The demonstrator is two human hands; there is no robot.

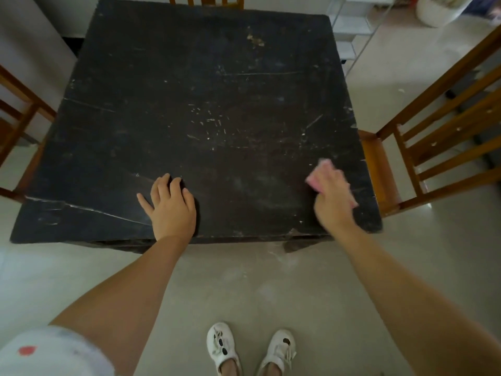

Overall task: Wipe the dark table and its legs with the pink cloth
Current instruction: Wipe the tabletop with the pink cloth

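Note:
The dark table (206,109) fills the middle of the view, its top scratched and flecked with pale marks. My right hand (332,195) is blurred near the table's front right corner and presses the pink cloth (315,179) onto the top; the cloth shows at my fingertips and beside my palm. My left hand (169,204) rests on the tabletop near the front edge, fingers bent at the tips and holding nothing. One table leg (294,245) shows under the front edge; the others are hidden.
Wooden chairs stand at the right (439,137), the left (19,118) and the far side (206,1) of the table. A white wire rack (352,25) and a white sack (439,9) are at the back right. My feet in white shoes (252,348) stand on the pale floor.

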